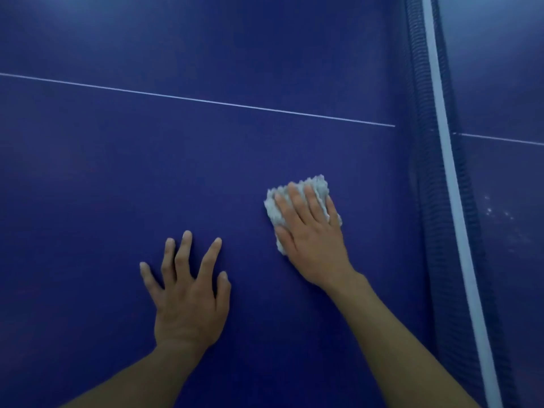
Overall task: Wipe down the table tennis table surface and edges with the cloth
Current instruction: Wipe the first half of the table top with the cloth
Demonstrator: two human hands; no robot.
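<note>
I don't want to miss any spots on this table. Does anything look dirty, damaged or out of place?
A scatter of small whitish specks sits on the blue table beyond the net, apart from the cloth under the right hand. Dust or glare, unclear. Nothing else stands out.

Both bare forearms (397, 334) stretch forward. The left hand (188, 293) lies palm down, fingers straight and splayed wide. The right hand (312, 240), further ahead, is palm down too, fingers straight and close together.

Two hands (190, 304) (310, 234), one cloth (319, 185), one table (206, 172), one net (441, 128) (white-topped).
</note>
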